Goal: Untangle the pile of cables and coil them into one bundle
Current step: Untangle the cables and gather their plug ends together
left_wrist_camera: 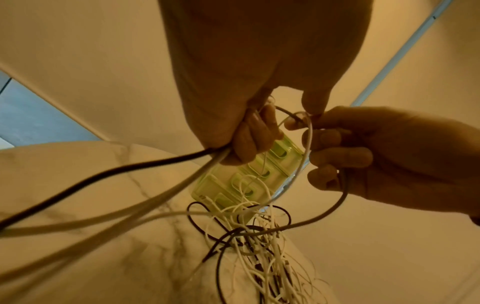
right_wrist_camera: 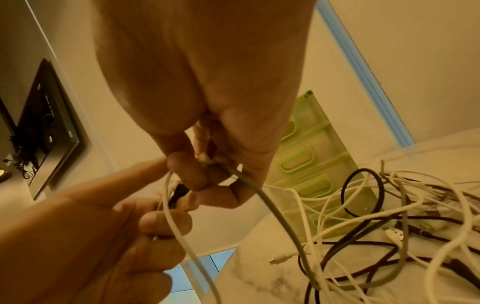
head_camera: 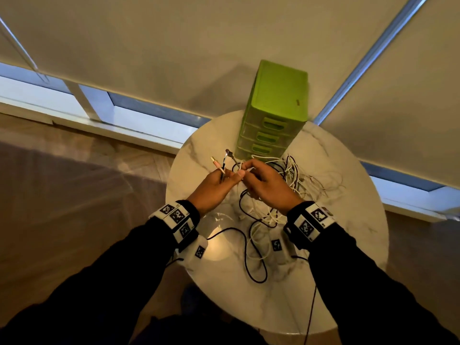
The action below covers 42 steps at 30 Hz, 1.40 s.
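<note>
Sorting is under way: left hand (head_camera: 215, 186) clasps several cable ends (head_camera: 222, 163) at frame centre, right hand (head_camera: 263, 181) pinches a grey cable (right_wrist_camera: 275, 214) beside them. Tangled pile (head_camera: 298, 185) lies right of centre on the table (head_camera: 348, 282). Next, probably draw that grey strand free into the left fist.

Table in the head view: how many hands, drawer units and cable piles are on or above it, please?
Hands: 2, left hand and right hand, both gripping cables
Drawer unit: 1
Cable pile: 1
Total: 4

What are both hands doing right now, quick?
Left hand: grips several cable ends, plugs sticking up.
Right hand: pinches a grey cable leading from the pile.
</note>
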Each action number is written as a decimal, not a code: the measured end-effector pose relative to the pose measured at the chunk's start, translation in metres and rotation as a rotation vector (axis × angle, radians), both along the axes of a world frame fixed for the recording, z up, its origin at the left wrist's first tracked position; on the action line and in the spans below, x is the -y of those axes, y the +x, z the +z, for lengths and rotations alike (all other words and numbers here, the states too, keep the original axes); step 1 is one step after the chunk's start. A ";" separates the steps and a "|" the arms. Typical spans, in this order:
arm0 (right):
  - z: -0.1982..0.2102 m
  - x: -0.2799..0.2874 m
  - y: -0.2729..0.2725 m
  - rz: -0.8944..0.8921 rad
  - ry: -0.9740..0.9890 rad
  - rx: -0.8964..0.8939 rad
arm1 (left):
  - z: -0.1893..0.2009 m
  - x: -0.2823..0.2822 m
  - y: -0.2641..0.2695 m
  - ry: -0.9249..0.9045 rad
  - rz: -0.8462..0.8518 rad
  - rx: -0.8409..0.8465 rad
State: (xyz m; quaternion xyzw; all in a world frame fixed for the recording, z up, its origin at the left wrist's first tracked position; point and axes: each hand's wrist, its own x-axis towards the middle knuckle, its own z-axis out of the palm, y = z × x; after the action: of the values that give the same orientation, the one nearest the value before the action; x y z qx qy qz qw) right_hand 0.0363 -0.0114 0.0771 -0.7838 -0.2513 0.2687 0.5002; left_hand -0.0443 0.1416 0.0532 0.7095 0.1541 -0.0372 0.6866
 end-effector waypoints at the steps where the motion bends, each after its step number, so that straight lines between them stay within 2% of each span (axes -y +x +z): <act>1: 0.002 0.004 -0.002 -0.005 -0.007 0.013 | 0.002 0.003 0.001 -0.021 -0.007 0.010; 4: 0.000 0.016 -0.004 -0.056 -0.124 0.133 | 0.013 0.005 0.003 0.010 0.028 0.037; 7: -0.006 0.033 0.003 -0.068 -0.419 0.321 | 0.007 -0.012 0.013 0.094 0.228 0.044; 9: -0.003 0.042 0.003 -0.023 -0.499 0.310 | -0.001 -0.028 0.019 0.131 0.337 0.044; 11: 0.003 0.047 -0.002 -0.075 -0.386 0.238 | -0.006 -0.036 0.019 0.114 0.389 0.020; 15: 0.028 0.041 -0.018 -0.247 0.073 -0.023 | -0.002 -0.030 0.014 -0.092 0.336 0.065; 18: 0.037 0.025 -0.030 -0.217 0.179 -0.002 | 0.008 -0.017 0.009 -0.338 0.255 0.112; 20: 0.037 0.013 -0.039 -0.172 0.195 0.067 | 0.018 -0.007 0.004 -0.434 0.224 0.161; 22: 0.034 0.004 -0.047 -0.120 0.189 0.150 | 0.024 0.001 -0.001 -0.427 0.180 0.208; 25: 0.029 -0.007 -0.056 -0.081 0.148 0.278 | 0.026 0.006 -0.009 -0.319 0.159 0.209; 29: 0.026 -0.013 -0.061 -0.116 0.143 0.190 | 0.032 0.004 -0.019 -0.115 0.154 0.187; 33: 0.010 -0.011 -0.056 0.049 -0.006 0.264 | 0.043 0.003 -0.025 0.023 0.134 0.245; 35: -0.006 -0.006 -0.051 0.112 -0.102 0.305 | 0.048 -0.003 -0.023 0.035 0.172 0.280; 39: -0.035 0.008 -0.036 0.191 -0.214 0.241 | 0.065 -0.022 -0.022 -0.175 0.248 0.354; 42: -0.044 0.025 -0.025 0.281 -0.420 0.282 | 0.085 -0.043 -0.023 -0.254 0.348 0.416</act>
State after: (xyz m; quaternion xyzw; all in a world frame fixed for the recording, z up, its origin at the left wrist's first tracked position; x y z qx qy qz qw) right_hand 0.0115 -0.0366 0.0330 -0.8574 -0.3631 0.2700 0.2450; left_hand -0.0672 0.1847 0.1382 0.5735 0.1235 0.2080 0.7827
